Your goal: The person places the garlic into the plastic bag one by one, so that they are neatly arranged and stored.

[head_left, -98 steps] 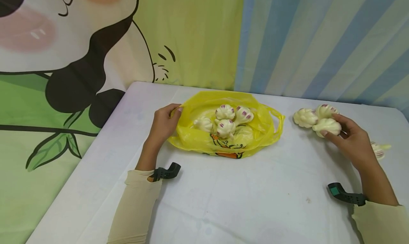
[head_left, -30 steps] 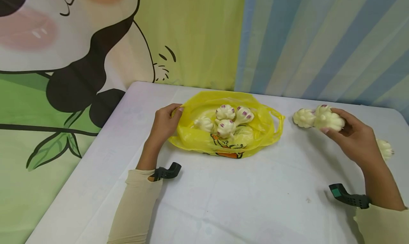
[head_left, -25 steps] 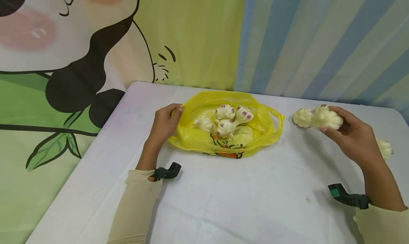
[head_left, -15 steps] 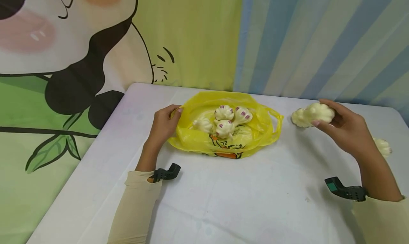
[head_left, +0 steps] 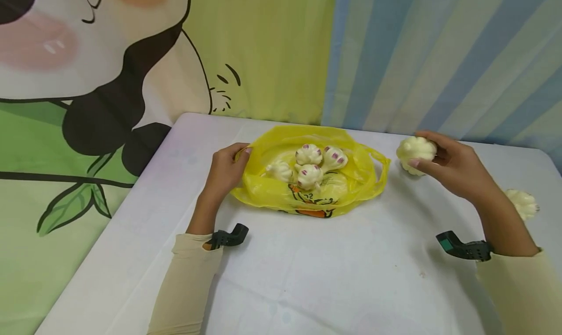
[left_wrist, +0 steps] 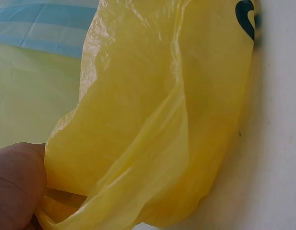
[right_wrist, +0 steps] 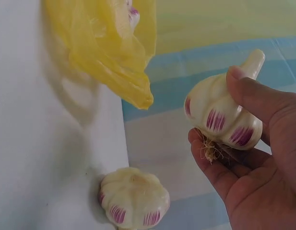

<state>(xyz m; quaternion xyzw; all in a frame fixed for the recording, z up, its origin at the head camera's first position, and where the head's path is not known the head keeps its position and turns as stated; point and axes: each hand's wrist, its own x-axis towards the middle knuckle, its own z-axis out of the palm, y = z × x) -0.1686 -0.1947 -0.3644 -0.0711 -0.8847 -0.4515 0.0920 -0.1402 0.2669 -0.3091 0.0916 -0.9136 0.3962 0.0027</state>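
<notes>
My left hand (head_left: 228,167) pinches the left edge of a yellow plastic bag (head_left: 259,188), which lies mouth open on the table. In the left wrist view, the thumb (left_wrist: 18,179) presses the bag's thin film. Several garlic bulbs (head_left: 310,176) with purple marks sit inside the bag. My right hand (head_left: 456,167) grips another garlic bulb (head_left: 412,149) between thumb and fingers, to the right of the bag handle. The right wrist view shows its stem pointing up and rootlets below. A loose bulb (right_wrist: 134,197) rests on the table near this hand, hidden behind the held one in the head view.
Another garlic bulb (head_left: 522,203) lies beyond my right forearm, partly covered by it. The white-covered table (head_left: 316,271) backs onto a printed cloth (head_left: 272,52) with a panda and stripes. The bag's looped handle (head_left: 383,171) sticks out to the right.
My right hand has picked up a garlic bulb from the loose group and carried it left, toward the bag. My left hand keeps its place at the bag's edge.
</notes>
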